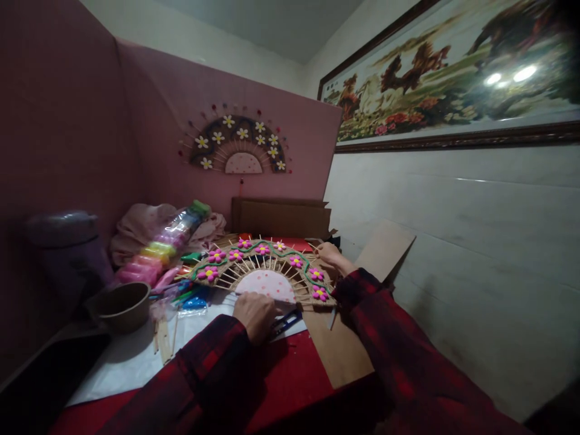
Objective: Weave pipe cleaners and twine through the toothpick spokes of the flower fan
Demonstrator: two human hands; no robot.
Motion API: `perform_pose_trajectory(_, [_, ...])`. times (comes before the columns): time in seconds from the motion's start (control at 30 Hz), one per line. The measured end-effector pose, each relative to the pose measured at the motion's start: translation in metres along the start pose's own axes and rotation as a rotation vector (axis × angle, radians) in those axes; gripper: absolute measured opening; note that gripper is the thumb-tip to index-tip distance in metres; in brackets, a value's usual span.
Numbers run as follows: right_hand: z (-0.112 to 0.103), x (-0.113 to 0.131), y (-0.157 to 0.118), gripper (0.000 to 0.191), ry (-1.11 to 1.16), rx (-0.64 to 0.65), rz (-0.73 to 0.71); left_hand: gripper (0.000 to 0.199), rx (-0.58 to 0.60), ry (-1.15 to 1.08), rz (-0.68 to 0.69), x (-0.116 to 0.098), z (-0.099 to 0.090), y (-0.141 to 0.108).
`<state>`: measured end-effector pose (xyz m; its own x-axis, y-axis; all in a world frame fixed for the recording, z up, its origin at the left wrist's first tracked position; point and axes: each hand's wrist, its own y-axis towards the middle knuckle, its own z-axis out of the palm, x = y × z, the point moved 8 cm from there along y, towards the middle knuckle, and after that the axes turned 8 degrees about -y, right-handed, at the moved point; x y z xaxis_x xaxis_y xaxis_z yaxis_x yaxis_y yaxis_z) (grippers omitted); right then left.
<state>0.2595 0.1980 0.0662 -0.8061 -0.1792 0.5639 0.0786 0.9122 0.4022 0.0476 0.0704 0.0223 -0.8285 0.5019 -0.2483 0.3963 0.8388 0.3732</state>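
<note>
A half-round craft fan (272,283) stands tilted up over the table. Its band is twine-wrapped, with pink and magenta clay flowers, a green wavy vine, thin wooden sticks as ribs and a pink dotted half-circle at the base. My left hand (256,314) grips the fan at the lower edge of that half-circle; its fingertips are partly hidden. Behind the fan's upper right edge, my right hand (333,255) is closed with its fingers pinched on a thin pale wooden stick (312,245). Whether that stick belongs to the fan I cannot tell.
A similar fan with white flowers (242,136) is pinned to the pink board. To the left are a brown bowl (124,307), colourful clay packs (158,248) and a lidded container (67,254). Cardboard (281,217) stands behind; a blue-handled cutter (286,322) lies below my left hand.
</note>
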Motion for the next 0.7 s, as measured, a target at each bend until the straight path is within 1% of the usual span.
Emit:
perform_pose_trajectory(0.07, [0.003, -0.002, 0.008, 0.032, -0.016, 0.003, 0.013, 0.033, 0.089, 0.111, 0.033, -0.004, 0.006, -0.001])
perform_pose_trajectory(0.1, [0.002, -0.002, 0.011, 0.031, -0.023, -0.001, 0.022, 0.034, 0.099, 0.115, 0.030, -0.005, 0.005, -0.001])
perform_pose_trajectory(0.13, [-0.001, -0.002, 0.014, 0.030, -0.031, -0.011, 0.027, 0.034, 0.094, 0.093, 0.018, -0.005, 0.004, -0.001])
perform_pose_trajectory(0.2, [-0.010, 0.003, 0.015, 0.023, -0.046, -0.050, 0.031, 0.037, 0.024, -0.037, -0.035, -0.001, -0.004, 0.001])
perform_pose_trajectory(0.23, [-0.016, 0.007, 0.012, 0.020, -0.052, -0.076, 0.028, 0.040, -0.032, -0.170, -0.071, 0.002, -0.010, 0.003])
perform_pose_trajectory(0.27, [-0.021, 0.014, 0.006, 0.021, -0.054, -0.102, 0.022, 0.043, -0.090, -0.362, -0.110, 0.006, -0.015, 0.004])
perform_pose_trajectory(0.33, [-0.028, 0.032, -0.012, 0.023, -0.036, -0.135, -0.018, 0.051, -0.178, -0.889, -0.199, 0.017, -0.019, 0.006])
perform_pose_trajectory(0.4, [-0.025, 0.055, -0.038, 0.026, 0.009, -0.100, -0.082, 0.058, -0.186, -1.442, -0.304, 0.024, -0.014, 0.008])
perform_pose_trajectory(0.43, [-0.020, 0.066, -0.053, 0.029, 0.030, -0.054, -0.111, 0.060, -0.172, -1.653, -0.354, 0.024, -0.011, 0.009])
perform_pose_trajectory(0.47, [-0.012, 0.077, -0.068, 0.033, 0.056, 0.007, -0.138, 0.060, -0.163, -1.808, -0.392, 0.024, -0.009, 0.009])
perform_pose_trajectory(0.5, [-0.003, 0.087, -0.082, 0.036, 0.116, 0.090, -0.182, 0.059, -0.152, -1.918, -0.418, 0.023, -0.008, 0.009])
perform_pose_trajectory(0.53, [0.005, 0.096, -0.095, 0.036, 0.162, 0.144, -0.215, 0.058, -0.140, -1.992, -0.432, 0.021, -0.008, 0.009])
perform_pose_trajectory(0.57, [0.011, 0.101, -0.106, 0.034, 0.187, 0.170, -0.223, 0.057, -0.134, -2.042, -0.435, 0.020, -0.008, 0.008])
perform_pose_trajectory(0.63, [0.020, 0.103, -0.118, 0.030, 0.176, 0.151, -0.193, 0.057, -0.118, -2.100, -0.420, 0.017, -0.009, 0.007])
perform_pose_trajectory(0.7, [0.030, 0.104, -0.123, 0.027, 0.136, 0.131, -0.179, 0.058, -0.095, -2.118, -0.406, 0.013, -0.009, 0.006])
